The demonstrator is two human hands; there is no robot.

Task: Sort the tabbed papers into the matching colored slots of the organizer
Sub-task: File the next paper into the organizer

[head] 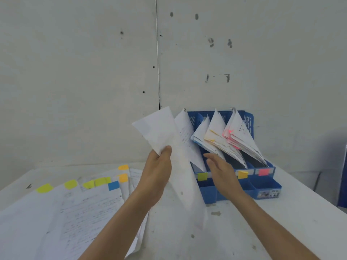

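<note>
My left hand grips a white sheet held upright and tilted in front of the blue organizer's leftmost slot; its tab colour is hidden. My right hand is open, fingers straight, just in front of the organizer's second slot, touching nothing that I can tell. Green, orange-yellow and pink labels mark the slot fronts. The slots hold leaning papers with blue, yellow and pink tabs. More tabbed sheets lie fanned on the table at the left, showing yellow-green, orange and blue tabs.
The white table carries small dark spots. A scuffed white wall rises directly behind the organizer. A dark blue object stands at the table's right edge.
</note>
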